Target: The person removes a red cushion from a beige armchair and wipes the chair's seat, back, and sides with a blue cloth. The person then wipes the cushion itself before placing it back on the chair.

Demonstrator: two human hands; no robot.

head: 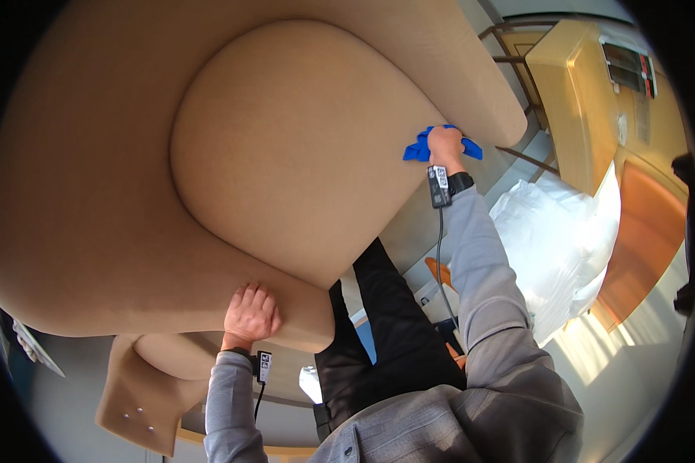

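A large tan upholstered armchair (110,173) fills most of the view in front of me. Its rounded seat cushion (301,139) lies between two thick armrests. My right hand (445,144) grips a bunched blue cloth (420,148) at the cushion's front corner, by the right armrest (480,87). Parts of the cloth stick out on both sides of that hand. On the left armrest (301,312) rests my left hand (251,312), its fingers curled and no object visible in it. The underside of the left hand is hidden.
Behind my right arm, a white plastic bag (556,231) lies against an orange chair (643,237). A wooden desk (573,104) stands at the upper right. Another tan chair (145,393) is at the lower left. From a device at my right wrist (439,186), a cable (440,254) hangs down.
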